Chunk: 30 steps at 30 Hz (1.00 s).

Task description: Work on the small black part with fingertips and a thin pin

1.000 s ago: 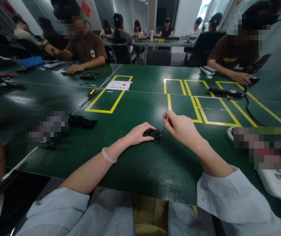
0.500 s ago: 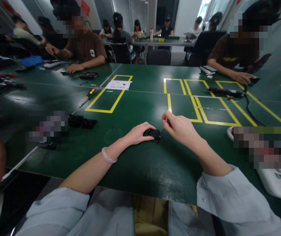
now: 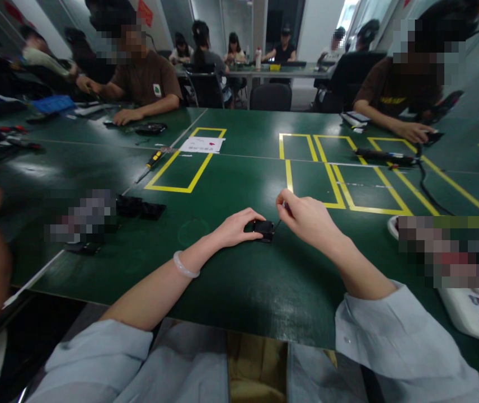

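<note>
A small black box-like part point(image 3: 263, 230) lies on the green table, and my left hand point(image 3: 239, 228) grips it between thumb and fingers from the left. My right hand point(image 3: 302, 215) is closed in a pinch around a thin dark tool point(image 3: 278, 225). The tool's tip points down to the right edge of the black part. Most of the tool is hidden inside my right fingers.
A yellow and black screwdriver point(image 3: 154, 160) and a paper label point(image 3: 202, 145) lie at the left middle. Black pieces point(image 3: 141, 207) sit nearer. A soldering-iron-like black tool point(image 3: 385, 157) lies right, above a white device point(image 3: 474, 316). Co-workers' hands are across the table and at the left edge.
</note>
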Motion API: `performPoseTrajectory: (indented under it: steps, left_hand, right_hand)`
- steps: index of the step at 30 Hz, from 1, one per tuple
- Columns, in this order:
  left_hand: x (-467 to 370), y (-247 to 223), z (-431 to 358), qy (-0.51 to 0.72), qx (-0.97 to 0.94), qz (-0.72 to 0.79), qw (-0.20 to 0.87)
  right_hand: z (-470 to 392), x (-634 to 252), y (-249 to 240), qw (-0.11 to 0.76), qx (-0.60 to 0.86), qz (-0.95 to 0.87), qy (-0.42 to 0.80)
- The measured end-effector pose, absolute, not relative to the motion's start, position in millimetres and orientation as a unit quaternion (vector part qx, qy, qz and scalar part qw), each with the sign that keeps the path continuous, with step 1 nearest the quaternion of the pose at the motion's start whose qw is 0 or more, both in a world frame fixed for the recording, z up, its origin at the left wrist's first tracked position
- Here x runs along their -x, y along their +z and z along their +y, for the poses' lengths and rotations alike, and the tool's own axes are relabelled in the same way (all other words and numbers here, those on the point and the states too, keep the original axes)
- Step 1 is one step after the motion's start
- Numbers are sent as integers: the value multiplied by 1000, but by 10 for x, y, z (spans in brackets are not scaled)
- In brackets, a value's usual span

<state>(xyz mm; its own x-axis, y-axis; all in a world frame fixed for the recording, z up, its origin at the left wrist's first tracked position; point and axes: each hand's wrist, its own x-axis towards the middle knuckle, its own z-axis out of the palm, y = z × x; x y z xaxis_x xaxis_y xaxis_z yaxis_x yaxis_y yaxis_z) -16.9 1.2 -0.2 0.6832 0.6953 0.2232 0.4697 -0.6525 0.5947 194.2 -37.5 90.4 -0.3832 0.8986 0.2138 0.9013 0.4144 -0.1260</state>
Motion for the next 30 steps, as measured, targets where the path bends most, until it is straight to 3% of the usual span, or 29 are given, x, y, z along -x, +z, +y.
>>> performPoseTrajectory:
  steps: [30]
  left_hand:
    - [148,35,-16,214,-886,339,235]
  right_hand:
    - [-368,-1913,863,103,528,-842,-29]
